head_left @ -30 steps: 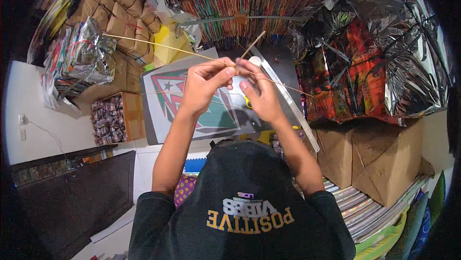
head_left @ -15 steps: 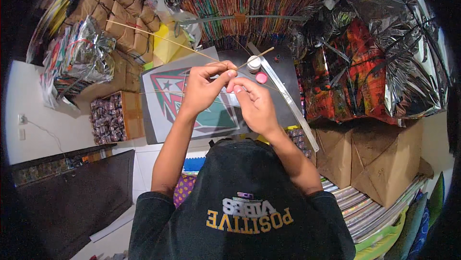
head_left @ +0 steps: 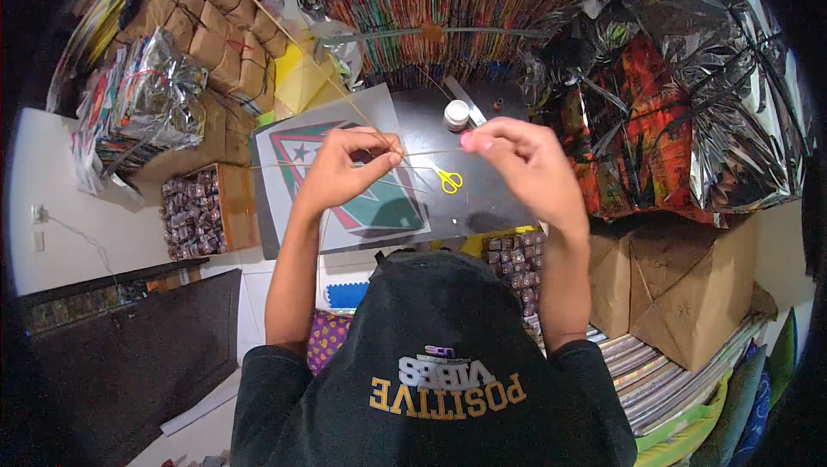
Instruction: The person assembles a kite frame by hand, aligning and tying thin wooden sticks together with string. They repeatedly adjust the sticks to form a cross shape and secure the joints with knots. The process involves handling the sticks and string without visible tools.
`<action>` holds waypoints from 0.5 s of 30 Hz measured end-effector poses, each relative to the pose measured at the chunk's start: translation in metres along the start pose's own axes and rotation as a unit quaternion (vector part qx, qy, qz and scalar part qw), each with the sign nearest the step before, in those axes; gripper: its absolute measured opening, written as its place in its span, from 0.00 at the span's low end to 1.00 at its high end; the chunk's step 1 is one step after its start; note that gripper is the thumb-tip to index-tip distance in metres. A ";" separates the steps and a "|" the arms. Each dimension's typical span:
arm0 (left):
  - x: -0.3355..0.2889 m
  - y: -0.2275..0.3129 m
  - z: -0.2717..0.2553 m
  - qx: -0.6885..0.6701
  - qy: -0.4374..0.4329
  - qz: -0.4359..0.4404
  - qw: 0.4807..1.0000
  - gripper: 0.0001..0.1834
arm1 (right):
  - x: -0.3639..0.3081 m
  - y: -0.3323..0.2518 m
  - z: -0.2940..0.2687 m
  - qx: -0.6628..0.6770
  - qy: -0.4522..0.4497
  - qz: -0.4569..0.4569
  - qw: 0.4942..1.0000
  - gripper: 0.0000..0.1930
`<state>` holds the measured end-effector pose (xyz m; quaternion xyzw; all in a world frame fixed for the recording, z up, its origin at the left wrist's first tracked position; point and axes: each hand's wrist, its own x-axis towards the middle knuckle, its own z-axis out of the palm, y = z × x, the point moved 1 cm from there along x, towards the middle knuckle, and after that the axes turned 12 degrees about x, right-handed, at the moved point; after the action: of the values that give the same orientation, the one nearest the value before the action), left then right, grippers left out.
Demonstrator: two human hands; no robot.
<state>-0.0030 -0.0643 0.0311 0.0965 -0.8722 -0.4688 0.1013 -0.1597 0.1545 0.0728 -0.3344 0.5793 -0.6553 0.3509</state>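
My left hand (head_left: pixel 338 172) is raised over the sheet, its thumb and fingers pinched on thin wooden sticks (head_left: pixel 338 86) where they cross. One stick slants up toward the far left. A thin thread (head_left: pixel 435 153) runs from that crossing to my right hand (head_left: pixel 536 165), whose thumb and fingertips are closed on it. A pink round thing (head_left: pixel 468 141) shows at those fingertips; whether it is held or lies behind them I cannot tell. Beneath my left hand lies a pale sheet (head_left: pixel 269 191) with a green, red and black star design. Yellow-handled scissors (head_left: pixel 450 180) lie between the hands.
On the dark table (head_left: pixel 482 208) stand a white-lidded jar (head_left: pixel 457 114) and a metal ruler (head_left: pixel 475 112), partly covered by my hand. A carton of small wrapped packets (head_left: pixel 237 213) stands at left. Stacked folded sheets (head_left: pixel 431 2) rise behind; plastic-wrapped bundles (head_left: pixel 637 131) stand right.
My right hand has moved right, away from my left, and the thread is stretched between them. My left hand has shifted slightly left; the long stick has tilted more upright. The scissors have come into view.
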 end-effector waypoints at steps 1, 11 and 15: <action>-0.002 0.000 -0.006 -0.040 -0.013 -0.014 0.999 0.09 | -0.003 -0.005 -0.012 -0.006 0.006 0.037 0.999 0.10; 0.001 -0.022 -0.020 -0.342 0.120 -0.065 0.930 0.11 | -0.022 0.095 -0.112 -0.319 0.023 0.088 0.943 0.10; 0.010 -0.007 -0.016 -0.352 0.157 -0.114 0.916 0.11 | -0.028 0.118 -0.104 -0.423 -0.010 0.183 0.887 0.18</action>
<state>-0.0078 -0.0838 0.0344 0.2258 -0.6067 -0.7325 0.2105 -0.2242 0.2227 -0.0558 -0.3456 0.8492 -0.2689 0.2951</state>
